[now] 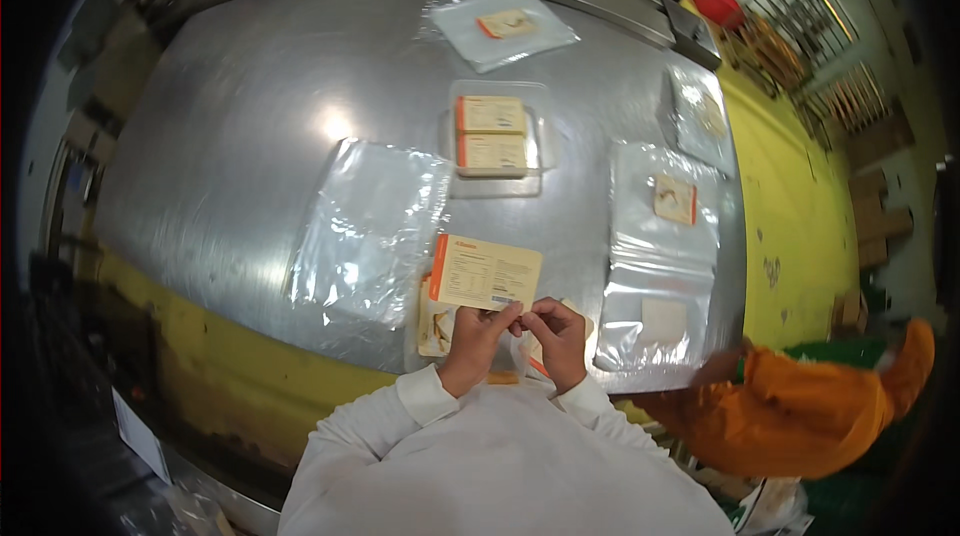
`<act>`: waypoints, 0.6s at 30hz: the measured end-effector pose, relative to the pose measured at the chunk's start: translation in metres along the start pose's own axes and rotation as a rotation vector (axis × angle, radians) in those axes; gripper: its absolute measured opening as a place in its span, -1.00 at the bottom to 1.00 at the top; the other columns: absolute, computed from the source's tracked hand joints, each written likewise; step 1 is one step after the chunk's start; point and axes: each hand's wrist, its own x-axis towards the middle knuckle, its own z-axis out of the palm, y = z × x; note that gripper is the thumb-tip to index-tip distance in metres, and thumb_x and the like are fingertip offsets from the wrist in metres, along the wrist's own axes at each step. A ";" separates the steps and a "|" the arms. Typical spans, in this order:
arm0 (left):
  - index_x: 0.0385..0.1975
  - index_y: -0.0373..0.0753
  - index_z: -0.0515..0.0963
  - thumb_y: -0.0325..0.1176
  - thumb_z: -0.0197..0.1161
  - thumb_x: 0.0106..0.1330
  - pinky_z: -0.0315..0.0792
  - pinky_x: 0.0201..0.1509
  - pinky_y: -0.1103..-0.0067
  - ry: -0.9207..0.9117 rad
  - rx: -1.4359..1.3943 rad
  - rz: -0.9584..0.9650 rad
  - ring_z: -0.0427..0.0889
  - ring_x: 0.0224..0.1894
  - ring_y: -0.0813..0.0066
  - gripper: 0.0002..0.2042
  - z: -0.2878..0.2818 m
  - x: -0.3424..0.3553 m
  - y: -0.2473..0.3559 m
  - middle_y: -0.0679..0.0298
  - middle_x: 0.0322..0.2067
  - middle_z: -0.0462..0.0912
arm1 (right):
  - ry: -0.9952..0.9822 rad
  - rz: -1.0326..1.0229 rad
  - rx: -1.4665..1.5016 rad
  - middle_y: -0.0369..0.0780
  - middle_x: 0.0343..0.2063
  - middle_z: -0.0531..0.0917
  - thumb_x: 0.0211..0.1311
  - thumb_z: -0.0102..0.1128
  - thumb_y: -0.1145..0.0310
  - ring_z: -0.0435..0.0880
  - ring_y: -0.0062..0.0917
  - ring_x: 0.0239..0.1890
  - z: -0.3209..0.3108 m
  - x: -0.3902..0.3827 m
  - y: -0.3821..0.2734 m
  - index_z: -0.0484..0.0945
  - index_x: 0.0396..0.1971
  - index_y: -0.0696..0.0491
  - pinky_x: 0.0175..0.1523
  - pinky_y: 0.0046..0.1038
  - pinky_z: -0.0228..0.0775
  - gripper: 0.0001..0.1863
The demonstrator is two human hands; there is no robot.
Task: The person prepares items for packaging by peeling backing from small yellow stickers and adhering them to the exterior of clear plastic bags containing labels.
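A cream printed label card [487, 271] with an orange left edge is held up near the table's front edge. My left hand [472, 344] is closed on its lower edge, the thumb on top. At the card's lower right corner my right hand [560, 341] pinches with fingertips close to the left thumb. Beneath my hands lie more cards [433, 331], partly hidden, along with clear plastic at the table edge. Farther off, a clear plastic tub [543, 136] contains two stacks of the same cards [490, 116].
Clear plastic bags [370, 236] lie in a pile on the steel table [220, 136] to the left. More bags with cards on them [635, 226] line the right side, and another bag [535, 41] lies at the back. An orange-clothed person [780, 411] is close on the right.
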 end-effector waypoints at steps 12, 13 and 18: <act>-0.07 -0.29 0.57 -0.49 0.41 0.21 0.30 0.28 0.34 0.073 0.969 0.648 0.45 0.20 0.12 -0.71 0.026 0.001 -0.003 0.06 0.06 0.54 | -0.015 -0.120 -0.435 -0.28 -0.43 0.68 0.25 0.31 0.55 0.59 -0.68 -0.34 -0.044 0.007 -0.011 0.65 -0.35 0.23 -0.15 -0.58 0.43 -0.94; -0.14 -0.31 0.62 -0.50 0.39 0.23 0.35 0.25 0.36 0.010 0.914 0.622 0.52 0.14 0.14 -0.79 0.026 0.001 -0.008 0.09 0.00 0.60 | -0.028 -0.109 -0.428 -0.28 -0.43 0.68 0.24 0.32 0.54 0.59 -0.68 -0.34 -0.042 0.007 -0.015 0.65 -0.36 0.22 -0.15 -0.57 0.43 -0.94; -0.15 -0.34 0.63 -0.54 0.33 0.30 0.50 0.05 0.51 0.059 0.633 0.490 0.66 -0.08 0.37 -0.85 0.027 0.000 -0.015 0.13 -0.12 0.68 | -0.117 -0.132 -0.414 -0.27 -0.45 0.69 0.22 0.32 0.54 0.59 -0.64 -0.35 -0.042 0.016 -0.028 0.66 -0.38 0.20 -0.14 -0.54 0.42 -0.95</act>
